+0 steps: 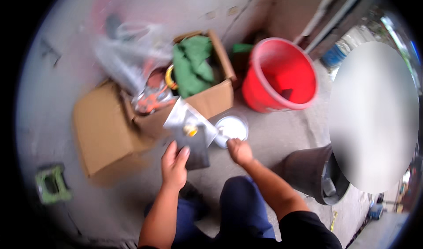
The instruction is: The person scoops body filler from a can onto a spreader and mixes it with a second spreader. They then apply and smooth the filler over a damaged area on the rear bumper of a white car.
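My left hand [174, 165] grips a dark, flat rectangular board [197, 154], thumb on its upper face. A small white and yellow dab of paste [190, 130] sits near the board's far edge. My right hand [240, 152] is closed in a fist around what looks like the handle of a putty knife; its wide silvery blade [181, 111] reaches left, beside the paste. Motion blur hides whether blade and paste touch. Just beyond my right hand, an open round tub [241, 124] with white contents stands on the floor.
Past the board lies an open cardboard box [216, 98] holding green cloth [193, 66], clear plastic bags [132, 55] and orange items. A red bucket [264, 92] stands at the far right, a dark tipped bucket [304, 172] nearer. A green frame-like object [52, 185] lies left.
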The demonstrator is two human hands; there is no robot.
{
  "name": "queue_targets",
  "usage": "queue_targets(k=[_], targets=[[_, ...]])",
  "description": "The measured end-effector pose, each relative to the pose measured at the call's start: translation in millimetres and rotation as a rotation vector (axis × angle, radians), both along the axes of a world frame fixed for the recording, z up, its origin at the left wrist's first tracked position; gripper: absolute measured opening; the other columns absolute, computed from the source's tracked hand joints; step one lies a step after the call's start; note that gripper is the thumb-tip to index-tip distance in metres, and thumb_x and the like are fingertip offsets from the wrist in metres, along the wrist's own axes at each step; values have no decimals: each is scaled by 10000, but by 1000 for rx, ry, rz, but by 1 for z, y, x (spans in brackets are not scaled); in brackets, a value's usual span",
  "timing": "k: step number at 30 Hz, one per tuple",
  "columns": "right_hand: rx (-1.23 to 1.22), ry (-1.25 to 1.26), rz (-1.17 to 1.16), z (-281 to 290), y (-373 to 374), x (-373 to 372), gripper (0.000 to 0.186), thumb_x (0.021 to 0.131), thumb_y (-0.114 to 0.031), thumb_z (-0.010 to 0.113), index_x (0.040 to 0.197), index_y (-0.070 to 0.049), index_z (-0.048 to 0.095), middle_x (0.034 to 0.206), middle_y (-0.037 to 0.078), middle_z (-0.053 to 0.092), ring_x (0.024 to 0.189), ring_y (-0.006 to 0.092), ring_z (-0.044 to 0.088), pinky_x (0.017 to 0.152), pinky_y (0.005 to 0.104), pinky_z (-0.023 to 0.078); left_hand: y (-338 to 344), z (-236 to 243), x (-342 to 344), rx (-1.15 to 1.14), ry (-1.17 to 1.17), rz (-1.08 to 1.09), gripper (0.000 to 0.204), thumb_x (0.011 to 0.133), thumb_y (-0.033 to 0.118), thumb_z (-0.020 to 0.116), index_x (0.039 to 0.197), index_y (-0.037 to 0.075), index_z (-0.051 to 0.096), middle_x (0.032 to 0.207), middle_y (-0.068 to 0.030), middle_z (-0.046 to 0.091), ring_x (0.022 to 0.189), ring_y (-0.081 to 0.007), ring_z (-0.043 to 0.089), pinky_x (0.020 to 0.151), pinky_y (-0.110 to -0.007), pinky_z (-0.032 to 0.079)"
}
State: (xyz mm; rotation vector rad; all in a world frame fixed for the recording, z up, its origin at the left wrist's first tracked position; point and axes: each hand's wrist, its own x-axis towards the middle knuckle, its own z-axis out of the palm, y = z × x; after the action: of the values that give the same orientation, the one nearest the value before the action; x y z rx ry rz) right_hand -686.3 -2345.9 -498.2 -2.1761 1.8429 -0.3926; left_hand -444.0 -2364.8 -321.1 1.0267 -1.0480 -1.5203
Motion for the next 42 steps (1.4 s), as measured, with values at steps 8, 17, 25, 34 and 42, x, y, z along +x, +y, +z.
queue_targets(k=[8,17,25,34,42], targets=[[376,-542,-192,186,100,20,404,969,-414,467,825,-46,548,742,220,597,720,436,576,600,495,444,63,111,2,251,33,-177,394,902,38,509,1288,-32,470,1233,-103,553,1126,-189,526,1008,-320,377],[146,-1109,-478,447,184,-16,297,900,-54,554,1191,-13,518,1100,113,549,948,192,553,844,319,453,107,370,-55,438,295,-566,404,864,-27,496,1268,-28,497,1227,-152,584,1125,-260,571,1021,-397,413],[-24,-1698,-545,680,228,-48,352,920,-185,626,1222,-22,548,1057,-8,604,995,74,541,869,253,437,98,496,-109,438,319,-1158,383,916,9,464,1298,-19,474,1249,-130,571,1166,-220,540,1027,-342,394],[-816,-1586,-965,717,373,-34,552,855,-47,617,1353,20,389,1194,110,570,1067,189,565,951,328,446,149,541,-183,391,542,-1313,384,940,-10,454,1321,36,477,1298,-100,547,1216,-211,510,1060,-351,373],[-761,-1389,-1090,741,478,35,478,901,-43,606,1335,26,418,1151,105,605,1020,142,586,893,292,471,261,543,-233,516,617,-1586,401,981,55,397,1375,106,441,1382,-119,483,1307,-282,427,1112,-437,322]])
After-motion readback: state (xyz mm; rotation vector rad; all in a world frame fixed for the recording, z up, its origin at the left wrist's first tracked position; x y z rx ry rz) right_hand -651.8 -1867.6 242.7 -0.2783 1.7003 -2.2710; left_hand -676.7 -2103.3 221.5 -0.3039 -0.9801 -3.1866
